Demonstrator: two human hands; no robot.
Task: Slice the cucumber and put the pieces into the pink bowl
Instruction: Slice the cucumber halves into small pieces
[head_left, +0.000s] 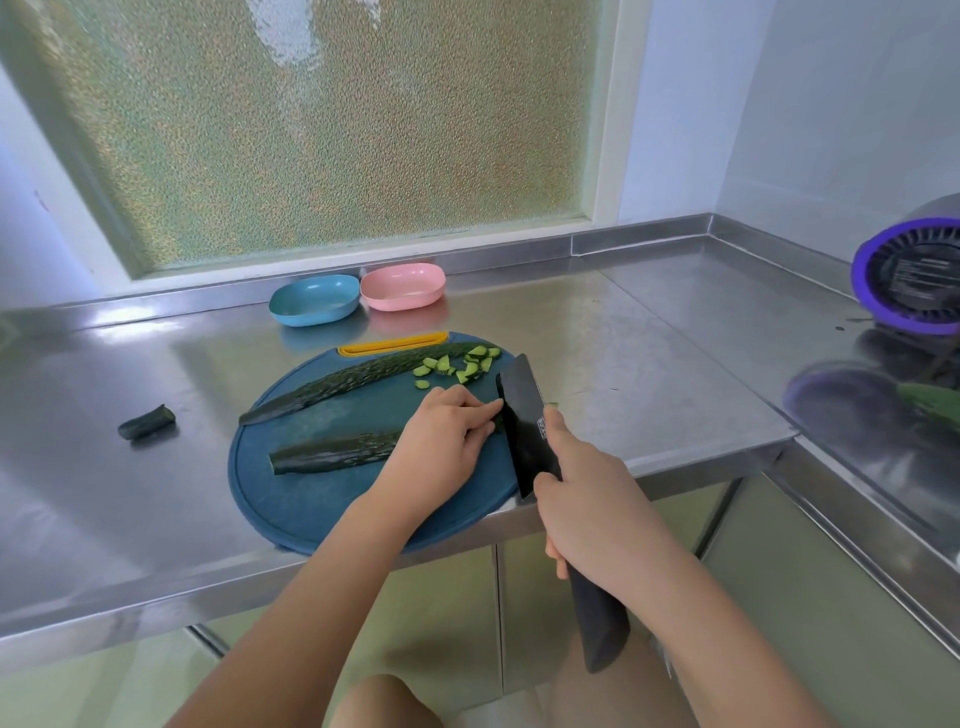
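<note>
On a round dark blue cutting board (311, 493) lie two cucumber halves. My left hand (441, 436) holds the near cucumber half (332, 453) down at its right end, fingers curled. My right hand (597, 504) grips the handle of a black cleaver (524, 421), whose blade stands right against my left fingertips. The far cucumber half (353, 379) lies untouched along the board's back. Several cut cucumber pieces (457, 366) sit at the board's far right. The pink bowl (403, 286) stands empty behind the board.
A blue bowl (315, 300) stands left of the pink one. A cut cucumber end (147, 422) lies on the steel counter (649, 364) left of the board. A purple-rimmed appliance (909, 280) stands at the far right. The board overhangs the counter's front edge.
</note>
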